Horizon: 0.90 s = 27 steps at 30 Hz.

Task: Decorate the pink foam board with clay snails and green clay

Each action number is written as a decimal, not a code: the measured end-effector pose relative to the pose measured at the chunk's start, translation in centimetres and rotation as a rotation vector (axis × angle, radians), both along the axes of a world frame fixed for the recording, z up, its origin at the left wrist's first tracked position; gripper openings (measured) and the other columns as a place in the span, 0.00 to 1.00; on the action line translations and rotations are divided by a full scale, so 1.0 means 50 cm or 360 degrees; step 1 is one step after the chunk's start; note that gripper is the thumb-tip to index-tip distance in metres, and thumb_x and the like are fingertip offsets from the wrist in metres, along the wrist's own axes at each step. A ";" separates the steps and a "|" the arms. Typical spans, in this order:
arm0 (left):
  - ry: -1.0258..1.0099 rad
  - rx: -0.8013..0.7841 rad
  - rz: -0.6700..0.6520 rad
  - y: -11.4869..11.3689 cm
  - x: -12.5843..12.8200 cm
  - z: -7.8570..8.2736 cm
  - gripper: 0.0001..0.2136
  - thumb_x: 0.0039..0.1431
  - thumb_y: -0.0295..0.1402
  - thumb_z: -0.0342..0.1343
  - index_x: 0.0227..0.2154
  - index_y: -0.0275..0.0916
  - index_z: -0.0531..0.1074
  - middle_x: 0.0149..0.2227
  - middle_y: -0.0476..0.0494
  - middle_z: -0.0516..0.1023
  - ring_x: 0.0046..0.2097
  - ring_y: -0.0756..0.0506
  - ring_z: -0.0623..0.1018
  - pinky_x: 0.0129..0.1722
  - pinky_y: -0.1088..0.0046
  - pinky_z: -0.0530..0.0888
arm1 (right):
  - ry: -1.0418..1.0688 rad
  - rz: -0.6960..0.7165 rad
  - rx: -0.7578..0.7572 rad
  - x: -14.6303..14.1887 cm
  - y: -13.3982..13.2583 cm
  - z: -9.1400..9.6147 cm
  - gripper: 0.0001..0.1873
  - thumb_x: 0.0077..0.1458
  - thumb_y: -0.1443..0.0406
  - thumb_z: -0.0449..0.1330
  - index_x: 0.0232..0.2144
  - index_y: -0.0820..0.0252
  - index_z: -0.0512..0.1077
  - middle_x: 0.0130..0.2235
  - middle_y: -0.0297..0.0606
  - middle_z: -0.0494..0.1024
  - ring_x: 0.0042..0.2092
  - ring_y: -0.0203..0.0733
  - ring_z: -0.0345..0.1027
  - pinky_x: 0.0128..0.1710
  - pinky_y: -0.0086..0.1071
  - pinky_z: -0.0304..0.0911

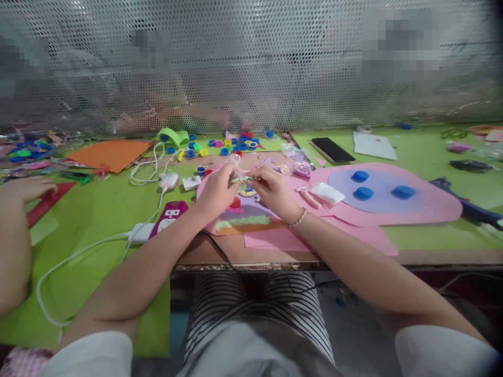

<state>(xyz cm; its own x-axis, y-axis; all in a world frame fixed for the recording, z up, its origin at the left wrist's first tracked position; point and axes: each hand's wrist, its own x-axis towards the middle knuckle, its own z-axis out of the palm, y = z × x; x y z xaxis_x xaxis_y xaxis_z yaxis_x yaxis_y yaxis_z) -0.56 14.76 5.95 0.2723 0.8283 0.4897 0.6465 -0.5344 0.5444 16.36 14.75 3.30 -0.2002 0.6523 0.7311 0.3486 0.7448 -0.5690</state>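
Note:
My left hand [218, 189] and my right hand [272, 191] meet over a pink foam craft piece [243, 217] on the table. Both hands pinch a small greenish-white piece [244, 179] between their fingertips; what it is I cannot make out. My right wrist wears a thin bracelet [299, 218]. Under the hands the craft piece shows a purple patch, a green strip and a red bit [236, 202].
A large pink and lilac foam shape [432, 204] with three blue caps lies to the right. A black phone [332, 150], white paper [373, 145], coloured rings [228, 144], orange sheet [110, 154], white cable [149, 170] and charger [138, 233] lie around. Another person's arm [15, 235] rests at left.

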 end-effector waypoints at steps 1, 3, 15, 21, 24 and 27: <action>-0.0018 -0.0017 0.0003 0.002 -0.001 -0.002 0.08 0.50 0.25 0.54 0.34 0.40 0.66 0.28 0.50 0.72 0.30 0.50 0.70 0.30 0.73 0.65 | 0.0005 -0.0003 0.0004 -0.001 -0.003 0.000 0.03 0.56 0.66 0.57 0.33 0.57 0.71 0.29 0.33 0.70 0.32 0.36 0.64 0.32 0.31 0.59; -0.0039 -0.0041 -0.0034 0.004 -0.002 -0.006 0.07 0.50 0.26 0.55 0.33 0.40 0.66 0.27 0.51 0.71 0.29 0.51 0.69 0.29 0.73 0.64 | -0.0004 0.0001 -0.0013 -0.004 -0.009 0.003 0.03 0.56 0.66 0.57 0.29 0.58 0.69 0.28 0.33 0.70 0.30 0.35 0.62 0.31 0.30 0.59; -0.0459 -0.0420 -0.0179 0.020 -0.008 0.010 0.05 0.48 0.29 0.55 0.30 0.37 0.66 0.29 0.50 0.72 0.31 0.51 0.70 0.33 0.74 0.66 | 0.0906 -0.0053 -0.0743 0.040 0.073 -0.021 0.16 0.50 0.53 0.60 0.24 0.58 0.64 0.23 0.29 0.67 0.26 0.30 0.62 0.29 0.27 0.62; -0.0525 -0.0468 -0.0218 0.019 -0.006 0.010 0.06 0.48 0.29 0.55 0.31 0.37 0.66 0.31 0.49 0.72 0.33 0.51 0.71 0.36 0.73 0.67 | 0.0918 -0.0022 -0.0750 0.038 0.074 -0.027 0.10 0.48 0.60 0.61 0.32 0.58 0.69 0.30 0.32 0.74 0.32 0.31 0.67 0.35 0.28 0.65; -0.0500 -0.0466 -0.0240 0.020 -0.005 0.006 0.07 0.48 0.29 0.56 0.31 0.37 0.66 0.32 0.48 0.72 0.33 0.50 0.71 0.35 0.73 0.67 | 0.0965 0.0175 -0.0812 0.021 0.066 -0.033 0.10 0.46 0.64 0.61 0.35 0.57 0.71 0.37 0.35 0.77 0.40 0.34 0.71 0.44 0.33 0.66; -0.0486 -0.0462 -0.0250 0.020 -0.005 0.007 0.07 0.48 0.29 0.56 0.31 0.37 0.65 0.32 0.48 0.72 0.33 0.50 0.71 0.36 0.72 0.67 | 0.1017 0.0274 -0.0940 0.007 0.060 -0.039 0.11 0.45 0.65 0.61 0.34 0.57 0.71 0.42 0.36 0.77 0.46 0.37 0.71 0.49 0.36 0.65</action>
<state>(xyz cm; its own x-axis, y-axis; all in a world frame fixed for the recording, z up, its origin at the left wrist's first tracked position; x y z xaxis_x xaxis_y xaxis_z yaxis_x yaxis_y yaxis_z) -0.80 15.74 6.27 0.2845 0.9036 0.3204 0.3560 -0.4099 0.8398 16.70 17.75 1.36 0.0009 0.9570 0.2901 -0.2568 0.2806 -0.9248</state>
